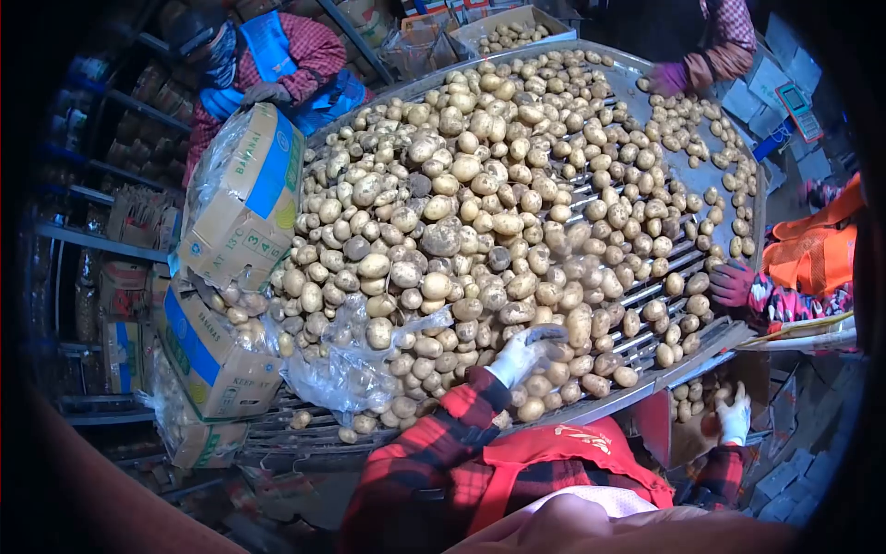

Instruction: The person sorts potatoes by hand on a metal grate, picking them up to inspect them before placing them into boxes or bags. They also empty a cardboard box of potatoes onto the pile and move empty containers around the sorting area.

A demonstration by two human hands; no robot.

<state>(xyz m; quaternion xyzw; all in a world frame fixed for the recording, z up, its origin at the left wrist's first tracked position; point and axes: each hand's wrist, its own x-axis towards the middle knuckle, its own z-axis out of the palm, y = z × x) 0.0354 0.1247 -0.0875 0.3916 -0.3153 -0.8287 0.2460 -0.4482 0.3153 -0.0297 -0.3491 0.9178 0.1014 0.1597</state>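
Observation:
My left hand (528, 355), in a white glove with dark finger parts, reaches over the near edge of a big heap of potatoes (466, 166). Its fingers are stretched out and lie on potatoes at the front of the heap; no potato shows gripped in them. To the right, my white-gloved right hand (735, 417) is above an open cardboard box (653, 427) below the table edge. Its fingers are apart, close to a reddish-brown potato (710, 425). More potatoes lie inside this box, partly hidden by its wall.
The slatted sorting table (688, 263) has a raised metal rim. Crumpled clear plastic (346, 369) lies on the heap beside stacked banana boxes (245, 198). Co-workers stand around: one in blue (268, 55), a sleeved arm (724, 46), one in orange (812, 254). Another potato box (512, 32) stands behind.

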